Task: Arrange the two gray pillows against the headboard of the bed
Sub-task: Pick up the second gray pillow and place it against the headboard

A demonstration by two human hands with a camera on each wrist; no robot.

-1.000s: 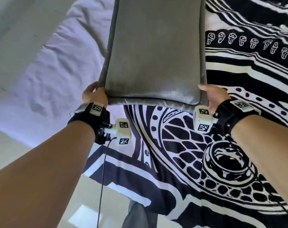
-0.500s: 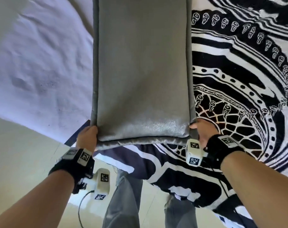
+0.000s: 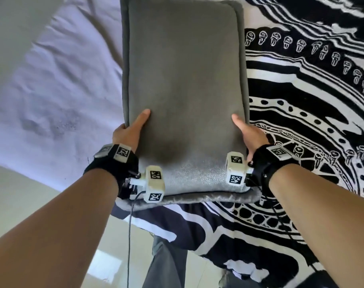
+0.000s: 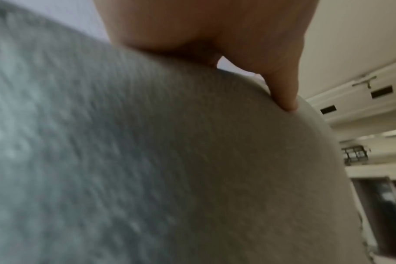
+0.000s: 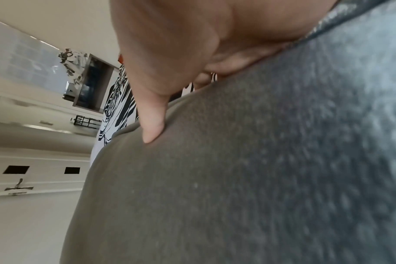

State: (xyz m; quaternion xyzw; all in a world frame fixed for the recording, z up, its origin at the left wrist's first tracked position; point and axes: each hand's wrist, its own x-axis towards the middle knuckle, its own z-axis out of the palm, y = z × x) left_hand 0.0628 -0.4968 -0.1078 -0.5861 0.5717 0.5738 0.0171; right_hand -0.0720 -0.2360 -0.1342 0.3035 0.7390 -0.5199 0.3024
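**Gray pillow held at both long sides above the bed**

One gray pillow (image 3: 183,84) was in view, lengthwise away from the person, its far short end toward the top of the head view. It sat over the line where the pale lavender sheet (image 3: 58,84) met the black-and-white patterned blanket (image 3: 301,121), sheet on its left, blanket on its right. Its near short end reached to the bed's near edge, with pale floor (image 3: 21,200) showing below. Whether the pillow lay on the bed or was lifted off it could not be told. No second pillow and no headboard were seen.

Left hand (image 3: 128,133) gripped the pillow's left long side near the near end. Thumb (image 3: 142,117) lay straight on the top face; in the left wrist view the thumb tip (image 4: 287,100) dented the fabric. The other fingers went round the edge and under, out of sight.

Right hand (image 3: 251,136) mirrored this on the right long side. Its thumb lay on top, tip pressing a dimple in the right wrist view (image 5: 153,128); fingers curled below the edge, partly seen there, spread not readable.

Both wrists wore black straps carrying white marker cubes, the left one (image 3: 154,183) and the right one (image 3: 236,168) over the pillow's near end. A thin cable (image 3: 129,235) hung from the left wrist. Gray trouser legs (image 3: 166,262) showed at the bottom of the head view.
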